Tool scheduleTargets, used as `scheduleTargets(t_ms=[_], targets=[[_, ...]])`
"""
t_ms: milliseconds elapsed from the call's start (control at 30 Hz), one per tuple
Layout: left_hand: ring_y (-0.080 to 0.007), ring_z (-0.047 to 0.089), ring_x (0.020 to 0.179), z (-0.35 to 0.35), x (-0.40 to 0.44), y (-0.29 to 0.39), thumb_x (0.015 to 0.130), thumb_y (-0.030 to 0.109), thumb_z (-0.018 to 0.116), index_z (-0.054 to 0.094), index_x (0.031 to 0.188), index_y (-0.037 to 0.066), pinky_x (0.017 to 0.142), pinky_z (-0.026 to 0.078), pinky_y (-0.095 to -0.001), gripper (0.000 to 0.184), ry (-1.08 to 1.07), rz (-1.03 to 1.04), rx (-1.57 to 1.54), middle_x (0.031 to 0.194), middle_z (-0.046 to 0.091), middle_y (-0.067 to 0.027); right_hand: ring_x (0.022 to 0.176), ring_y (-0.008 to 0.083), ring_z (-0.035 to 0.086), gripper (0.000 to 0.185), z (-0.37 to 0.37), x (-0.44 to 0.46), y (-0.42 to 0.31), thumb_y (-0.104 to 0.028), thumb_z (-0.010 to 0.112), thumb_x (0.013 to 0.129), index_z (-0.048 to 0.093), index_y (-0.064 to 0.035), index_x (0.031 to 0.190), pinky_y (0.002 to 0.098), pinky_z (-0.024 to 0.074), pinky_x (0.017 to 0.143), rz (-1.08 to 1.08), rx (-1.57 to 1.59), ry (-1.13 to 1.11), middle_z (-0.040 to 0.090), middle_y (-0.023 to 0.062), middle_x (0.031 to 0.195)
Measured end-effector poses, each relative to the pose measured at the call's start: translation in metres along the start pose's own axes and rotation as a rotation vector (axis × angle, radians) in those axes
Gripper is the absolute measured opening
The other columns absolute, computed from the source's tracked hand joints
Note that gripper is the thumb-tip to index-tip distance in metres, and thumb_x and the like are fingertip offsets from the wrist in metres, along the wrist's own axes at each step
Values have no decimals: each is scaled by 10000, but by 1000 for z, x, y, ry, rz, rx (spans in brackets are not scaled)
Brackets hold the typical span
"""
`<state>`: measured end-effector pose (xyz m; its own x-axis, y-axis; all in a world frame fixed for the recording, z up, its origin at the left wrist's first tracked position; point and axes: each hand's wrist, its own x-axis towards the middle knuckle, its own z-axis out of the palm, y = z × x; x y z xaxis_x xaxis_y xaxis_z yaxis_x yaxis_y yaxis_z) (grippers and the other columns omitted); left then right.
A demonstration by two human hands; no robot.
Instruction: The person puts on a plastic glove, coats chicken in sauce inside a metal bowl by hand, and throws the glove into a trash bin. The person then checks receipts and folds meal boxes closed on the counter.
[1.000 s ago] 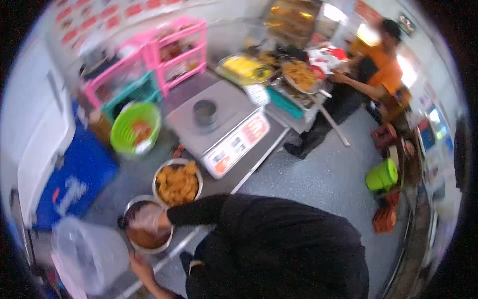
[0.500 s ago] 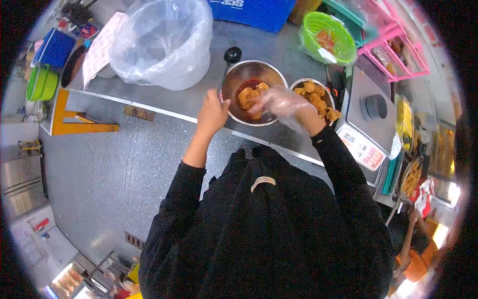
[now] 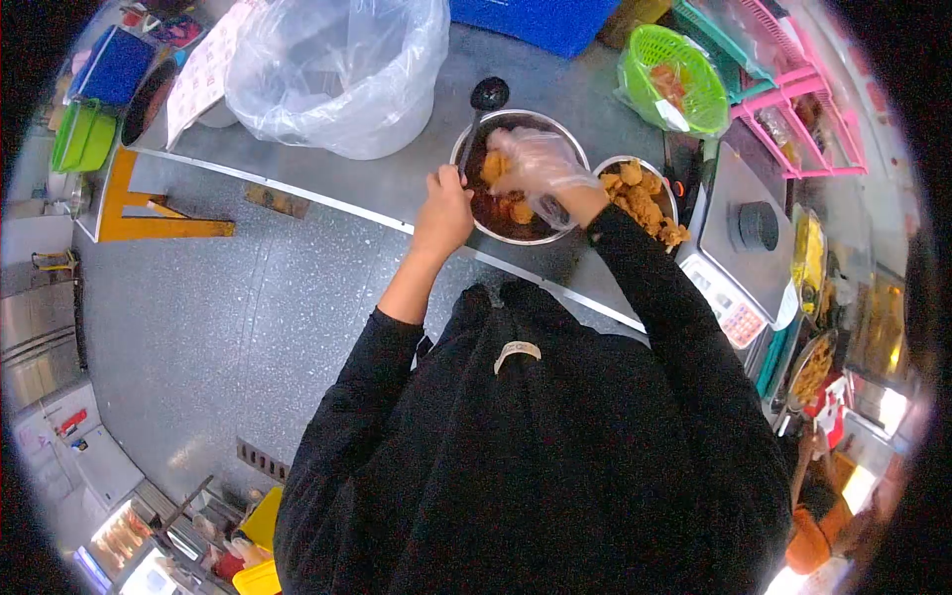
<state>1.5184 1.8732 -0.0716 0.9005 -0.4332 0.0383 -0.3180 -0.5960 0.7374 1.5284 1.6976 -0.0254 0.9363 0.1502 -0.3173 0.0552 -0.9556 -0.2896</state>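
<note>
Farther over the steel bowl [image 3: 540, 117] than half a second ago, the gloved right hand [image 3: 543, 169] now covers much of its mouth; the fried pieces [image 3: 522, 211] inside, bunched mid-bowl earlier, show apart, at the left and near sides, so they seem to be shifting about in the sauce under that hand. Its fingers bend down among them, but blur hides whether they pinch anything. Fingers of the left hand [image 3: 443, 213] close together on the handle of a black ladle [image 3: 490, 94], by the bowl's left rim. Just right stands a smaller bowl [image 3: 677, 205] heaped with fried food [image 3: 643, 198], then a scale [image 3: 731, 193]. Along the metal counter [image 3: 347, 180] sit a plastic-lined tub [image 3: 397, 124] and a green basket [image 3: 710, 99]. Beyond: speckled floor [image 3: 297, 288] and, far right, another person's orange clothing [image 3: 813, 540].
</note>
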Motion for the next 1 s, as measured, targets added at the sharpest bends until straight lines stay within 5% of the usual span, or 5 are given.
scheduleTargets(t_ms=[233, 333, 467, 600, 1000], targets=[[-459, 489, 758, 0, -1, 3, 780, 76, 506, 325, 957, 21, 656, 426, -486, 260, 46, -29, -45, 951, 417, -261, 1034, 339, 452, 401, 13, -46, -8, -137, 469, 773, 393, -87, 1163, 430, 417, 825, 23, 181, 37, 445, 204, 1075], [-456, 495, 755, -2, -1, 7, 783, 87, 509, 329, 951, 24, 652, 423, -488, 254, 39, -65, -38, 951, 420, -257, 986, 360, 491, 449, 55, -52, 13, -129, 435, 766, 370, -131, 1211, 428, 432, 806, -412, -83, 347, 441, 226, 1140], [-448, 467, 827, -2, -2, 6, 782, 70, 518, 336, 946, 7, 693, 399, -472, 253, 17, -71, -52, 911, 446, -248, 975, 349, 514, 529, -9, -49, 3, -192, 487, 721, 382, -33, 1214, 397, 436, 808, -146, 187, -309, 493, 192, 1130], [-450, 473, 835, -7, -2, 13, 789, 82, 509, 337, 952, 18, 687, 408, -471, 246, -26, -103, -26, 927, 448, -245, 936, 297, 541, 543, 17, -6, 20, -316, 632, 640, 495, -98, 1118, 371, 424, 786, 66, -70, 75, 569, 171, 1001], [-449, 488, 806, -1, -4, 10, 795, 77, 480, 349, 959, 24, 694, 408, -483, 216, 30, -65, -33, 956, 437, -249, 950, 291, 529, 364, 7, -3, 19, -219, 572, 726, 518, -170, 1083, 380, 416, 803, -6, 158, -110, 563, 141, 1007]])
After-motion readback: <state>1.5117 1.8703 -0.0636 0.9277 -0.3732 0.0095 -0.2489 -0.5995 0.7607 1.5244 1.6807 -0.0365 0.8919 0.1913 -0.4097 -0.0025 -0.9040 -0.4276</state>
